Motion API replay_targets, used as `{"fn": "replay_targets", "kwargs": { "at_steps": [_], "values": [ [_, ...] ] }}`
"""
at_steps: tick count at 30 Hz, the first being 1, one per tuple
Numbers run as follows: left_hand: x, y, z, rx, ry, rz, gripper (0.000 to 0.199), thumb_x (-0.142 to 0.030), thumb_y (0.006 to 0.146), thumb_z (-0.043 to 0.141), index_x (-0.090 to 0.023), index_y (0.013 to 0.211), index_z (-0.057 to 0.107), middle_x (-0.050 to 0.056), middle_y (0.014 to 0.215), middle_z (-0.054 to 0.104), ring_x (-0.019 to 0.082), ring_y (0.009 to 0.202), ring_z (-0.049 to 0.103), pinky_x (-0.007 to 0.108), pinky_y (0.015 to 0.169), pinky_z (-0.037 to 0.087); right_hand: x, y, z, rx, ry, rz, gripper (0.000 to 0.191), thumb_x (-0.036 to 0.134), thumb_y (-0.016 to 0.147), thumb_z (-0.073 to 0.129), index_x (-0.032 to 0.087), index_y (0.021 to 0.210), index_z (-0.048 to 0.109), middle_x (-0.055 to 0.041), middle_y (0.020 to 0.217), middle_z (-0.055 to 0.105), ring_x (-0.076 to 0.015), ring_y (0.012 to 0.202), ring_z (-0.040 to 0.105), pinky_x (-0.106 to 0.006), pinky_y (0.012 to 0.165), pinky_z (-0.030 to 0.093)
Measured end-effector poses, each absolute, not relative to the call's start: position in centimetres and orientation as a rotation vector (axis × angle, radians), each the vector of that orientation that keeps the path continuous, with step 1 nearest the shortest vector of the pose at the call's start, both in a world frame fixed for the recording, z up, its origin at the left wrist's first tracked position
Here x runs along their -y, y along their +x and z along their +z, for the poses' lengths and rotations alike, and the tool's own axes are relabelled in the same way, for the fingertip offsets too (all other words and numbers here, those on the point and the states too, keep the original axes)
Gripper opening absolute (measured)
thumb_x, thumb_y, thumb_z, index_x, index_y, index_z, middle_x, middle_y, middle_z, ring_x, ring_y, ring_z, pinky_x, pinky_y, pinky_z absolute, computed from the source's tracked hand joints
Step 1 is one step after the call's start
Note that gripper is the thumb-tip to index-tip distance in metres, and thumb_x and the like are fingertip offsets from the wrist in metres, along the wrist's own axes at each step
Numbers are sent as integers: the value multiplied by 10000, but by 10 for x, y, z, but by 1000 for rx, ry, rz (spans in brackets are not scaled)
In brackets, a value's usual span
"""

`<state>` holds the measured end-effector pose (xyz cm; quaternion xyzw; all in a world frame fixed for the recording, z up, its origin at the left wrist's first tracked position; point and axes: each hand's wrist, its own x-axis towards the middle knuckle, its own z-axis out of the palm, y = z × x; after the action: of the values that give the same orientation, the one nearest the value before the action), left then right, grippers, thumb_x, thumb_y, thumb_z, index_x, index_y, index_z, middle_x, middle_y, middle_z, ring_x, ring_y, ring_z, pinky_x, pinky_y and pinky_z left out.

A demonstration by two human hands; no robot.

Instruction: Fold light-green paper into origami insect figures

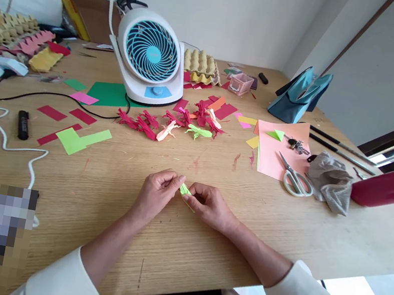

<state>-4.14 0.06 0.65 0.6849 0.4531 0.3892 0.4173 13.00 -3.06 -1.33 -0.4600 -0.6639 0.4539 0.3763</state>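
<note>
Between my two hands is a small folded piece of light green paper (185, 190), held just above the wooden table (101, 212). My left hand (159, 193) pinches its upper left end between thumb and fingers. At the lower right end, my right hand (209, 205) grips it with thumb and curled fingers. Beyond the hands lies a row of folded paper figures (148, 122), mostly red, with a light green one (199, 132) and a peach one (167, 131) among them.
A white fan (152, 53) stands behind the figures. Scissors (294, 177), keys (297, 145) and pink paper sheets (270, 155) lie to the right, near a grey cloth (329, 181) and a red bottle (392, 187). Green paper pieces (74, 140) and a black marker (23, 125) are left.
</note>
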Motion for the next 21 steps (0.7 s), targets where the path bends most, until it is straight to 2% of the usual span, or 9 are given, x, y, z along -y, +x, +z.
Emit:
{"fn": "replay_targets", "kwargs": {
  "at_steps": [4, 8, 12, 15, 18, 21],
  "values": [
    [0, -41, 9, -1165, 1903, 1100, 366, -298, 884, 576, -170, 557, 475, -31, 600, 420, 93, 560, 394, 231, 551, 318, 31, 129, -14, 1684, -1162, 1180, 353, 451, 880, 619, 168, 699, 514, 47, 622, 435, -86, 581, 369, -222, 554, 305],
    [0, -41, 5, -1195, 1827, 1094, 306, -318, 862, 621, -167, 616, 518, -30, 612, 479, 91, 563, 408, 225, 550, 335, 31, 129, -15, 1701, -1184, 1157, 330, 426, 882, 615, 167, 700, 519, 48, 615, 435, -84, 576, 369, -220, 549, 301],
    [-2, -42, -1, -1169, 1604, 1070, 346, -369, 858, 629, -171, 614, 486, -57, 551, 385, 73, 510, 333, 210, 492, 287, 30, 129, -15, 1701, -1181, 1147, 283, 369, 895, 585, 165, 706, 530, 45, 622, 448, -83, 578, 378, -219, 552, 306],
    [-3, -42, -4, -1084, 1357, 1040, 320, -433, 858, 625, -174, 691, 538, -65, 557, 357, 67, 490, 312, 192, 446, 250, 30, 130, -15, 1694, -1172, 1159, 276, 367, 882, 610, 164, 708, 540, 47, 618, 446, -83, 573, 373, -221, 549, 301],
    [-3, -42, -3, -1021, 1255, 993, 346, -507, 880, 578, -176, 779, 591, -49, 586, 419, 74, 506, 371, 179, 434, 281, 28, 131, -17, 1609, -1151, 1220, 321, 424, 862, 643, 167, 705, 533, 51, 606, 436, -82, 557, 363, -224, 536, 291],
    [-1, -39, -1, -975, 1318, 891, 328, -484, 839, 647, -164, 781, 607, -36, 617, 481, 74, 522, 420, 177, 440, 336, 24, 132, -19, 1424, -1117, 1252, 394, 523, 817, 673, 174, 707, 526, 45, 617, 457, -87, 560, 370, -229, 530, 288]
  ]
}}
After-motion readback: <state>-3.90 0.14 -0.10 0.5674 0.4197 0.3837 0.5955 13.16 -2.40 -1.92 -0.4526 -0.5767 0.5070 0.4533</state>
